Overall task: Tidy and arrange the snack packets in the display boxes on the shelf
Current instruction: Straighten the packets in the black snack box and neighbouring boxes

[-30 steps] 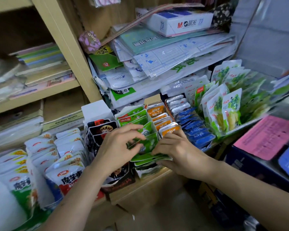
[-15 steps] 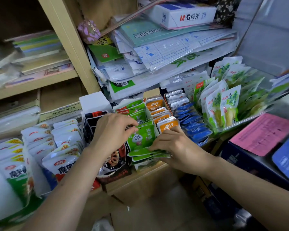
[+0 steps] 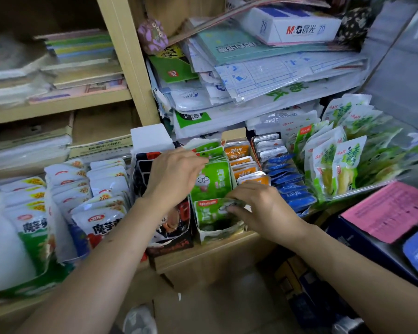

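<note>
At your left, the white foil konjac packets [image 3: 99,220] stand untouched in their rows. Your left hand [image 3: 174,174] reaches over the black cardboard display box [image 3: 169,237], its fingers curled over the tops of the upright green snack packets [image 3: 212,182], probably to hold the row back and keep room in front. Your right hand [image 3: 258,208] pinches the front green packet [image 3: 210,213] between thumb and fingers and is seating it in the box's front end on the wooden shelf [image 3: 215,251]. Half a second ago that packet lay flat under your right hand. Your left hand was then lower, beside the row.
</note>
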